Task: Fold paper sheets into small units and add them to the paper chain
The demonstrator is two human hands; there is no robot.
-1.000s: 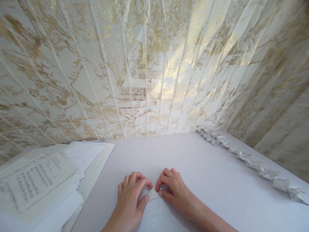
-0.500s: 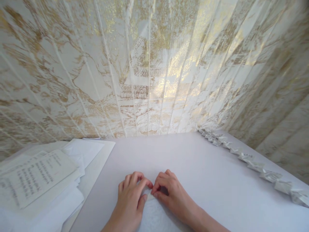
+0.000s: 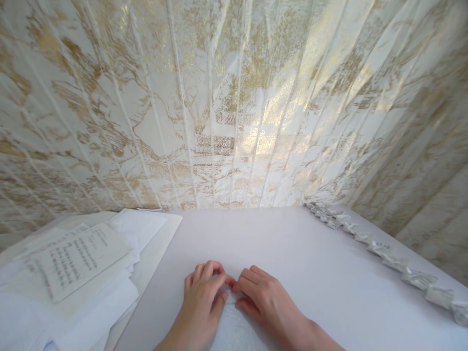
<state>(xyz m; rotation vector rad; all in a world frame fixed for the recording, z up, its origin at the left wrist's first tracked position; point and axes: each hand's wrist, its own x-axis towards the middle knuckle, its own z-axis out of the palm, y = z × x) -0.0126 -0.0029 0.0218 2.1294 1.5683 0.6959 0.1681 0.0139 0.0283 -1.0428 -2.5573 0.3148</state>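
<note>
A thin whitish sheet of paper (image 3: 234, 329) lies on the table below my hands, narrowing to a small folded tip at its far end. My left hand (image 3: 201, 302) is at the left of that tip, its thumb and forefinger closed around the edge. From the right, my right hand (image 3: 266, 297) presses its curled fingers on the same tip, with the thumb resting on the paper's right side. The two forefingers nearly meet. The sheet's near part runs out of view at the bottom, and my fingers cover some of the fold.
On the left, a loose pile of papers (image 3: 146, 226) includes a printed sheet (image 3: 87, 258). Several folded silvery paper pieces (image 3: 419, 279) form a diagonal row along the right edge of the white table (image 3: 226, 239). A white and gold curtain (image 3: 219, 122) hangs behind.
The view has shifted slightly, so everything sits a little lower and further right. My right fingers have flattened over the paper's tip, and the right thumb has come away from the forefinger.
</note>
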